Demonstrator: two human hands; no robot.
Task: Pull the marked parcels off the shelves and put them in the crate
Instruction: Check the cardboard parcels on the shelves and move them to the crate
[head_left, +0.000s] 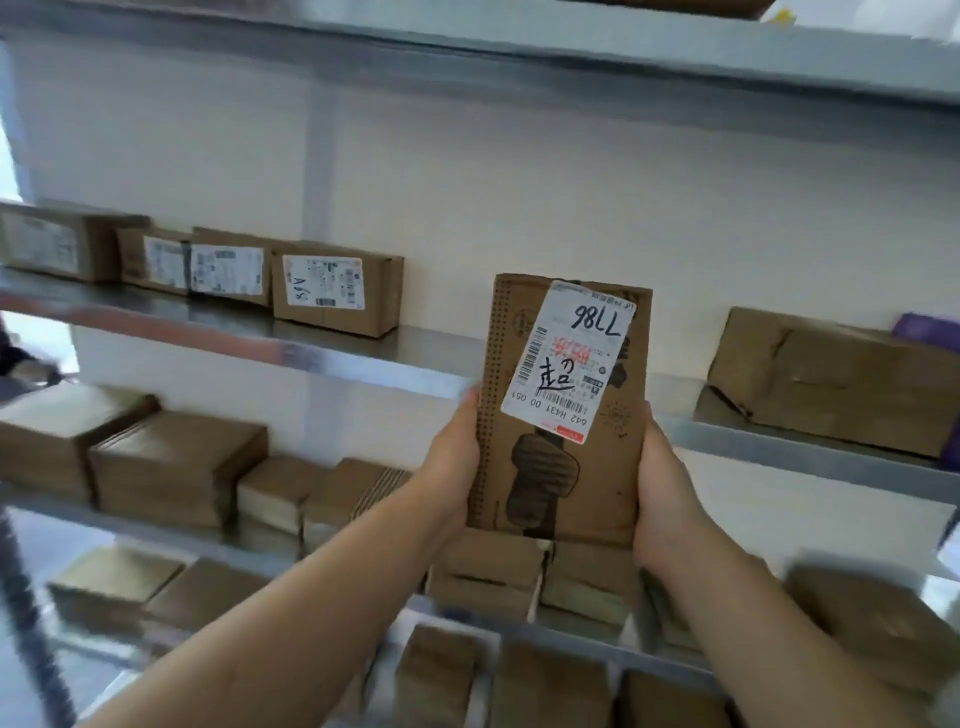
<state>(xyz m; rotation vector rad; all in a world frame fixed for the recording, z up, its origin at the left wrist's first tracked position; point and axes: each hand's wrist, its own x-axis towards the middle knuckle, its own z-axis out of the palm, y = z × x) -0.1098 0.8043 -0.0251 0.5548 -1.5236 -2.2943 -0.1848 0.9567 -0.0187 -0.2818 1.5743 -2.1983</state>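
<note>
Both hands raised in front of the shelves, gripping one parcel (563, 415) between them. Left hand (451, 457) clasped round the parcel's left edge, thumb up along the perforated strip; right hand (662, 483) wrapped round the right edge, fingers hidden behind the cardboard. Parcel held upright, clear of every shelf, flat brown card with dark print and a white label (569, 361) stuck on slightly askew. Label upside down, with handwritten "7786" and a large black character, plus barcodes and small red print. Behind, on the middle shelf (332, 358), a row of boxes (337, 293) with white labels to the left, touching one another. On the right of that shelf, a larger box (831, 379) lying apart, a purple item (930, 327) just behind it. Lower shelves packed with more brown boxes (176, 467), blurred. No crate in view.
</note>
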